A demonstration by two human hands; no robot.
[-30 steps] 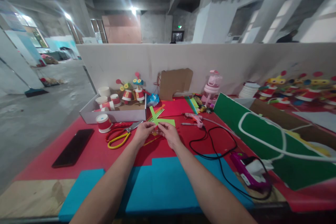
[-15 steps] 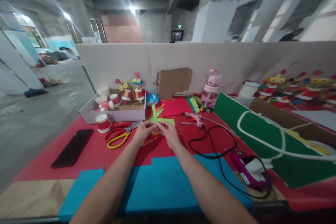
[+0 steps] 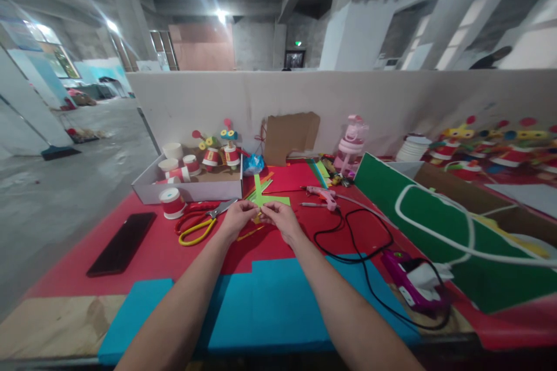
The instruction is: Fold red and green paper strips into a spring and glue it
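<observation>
Lime-green paper sets the line: our strip (image 3: 258, 186) runs away from us, its long axis pointing nearly straight ahead, its near end at our fingertips. Left hand (image 3: 238, 218) and right hand (image 3: 281, 220) meet there about equally near, thumbs and fingers drawn together and, as far as we can judge, clamped on that end; the exact pinch is too small to tell.

Just beyond and to the right we see a sheet (image 3: 282, 201) of matching green, flat and straight-edged. Below spreads smooth red paper (image 3: 274, 249), then matt blue card (image 3: 278, 307) nearest us. Scissors (image 3: 212, 222) lie left of our hands, steel blades angled towards them, looped handles glossy. On the right rests a pink plastic glue gun (image 3: 324, 196), trailing black cable (image 3: 319, 243). Ragged brown cardboard (image 3: 291, 138) leans at the back.
</observation>
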